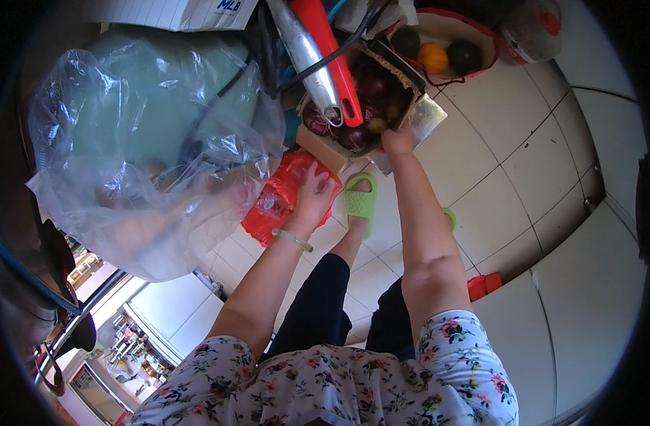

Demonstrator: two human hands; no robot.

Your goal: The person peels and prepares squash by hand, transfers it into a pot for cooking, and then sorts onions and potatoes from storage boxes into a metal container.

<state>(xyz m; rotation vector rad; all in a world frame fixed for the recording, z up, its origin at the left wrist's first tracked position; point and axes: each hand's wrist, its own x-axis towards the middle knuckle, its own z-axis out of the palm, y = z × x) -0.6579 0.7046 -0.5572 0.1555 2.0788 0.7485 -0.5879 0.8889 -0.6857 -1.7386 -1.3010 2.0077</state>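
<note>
My left hand (312, 198), with a pale bangle at its wrist, lies against a red plastic bag (274, 205). Its fingers are bent and partly spread; whether they pinch the film I cannot tell. At the near right corner of a cardboard box (323, 149), my right hand (398, 140) grips the rim, fingertips partly hidden. Inside the box are several red onions (352, 137) and a small yellowish-brown round item (377, 125). Above the box, a metal handle (309, 58) and a red handle (338, 69) with a hanging slot jut across the view.
A clear plastic bag (160, 213) covers a pale green object on the left. Beyond the box, a bag (466, 21) holds dark round produce and an orange one (433, 57). A black cable (325, 56) crosses the handles. My green slipper (360, 205) rests on the tiled floor (474, 154). White cabinet fronts (581, 298) stand right.
</note>
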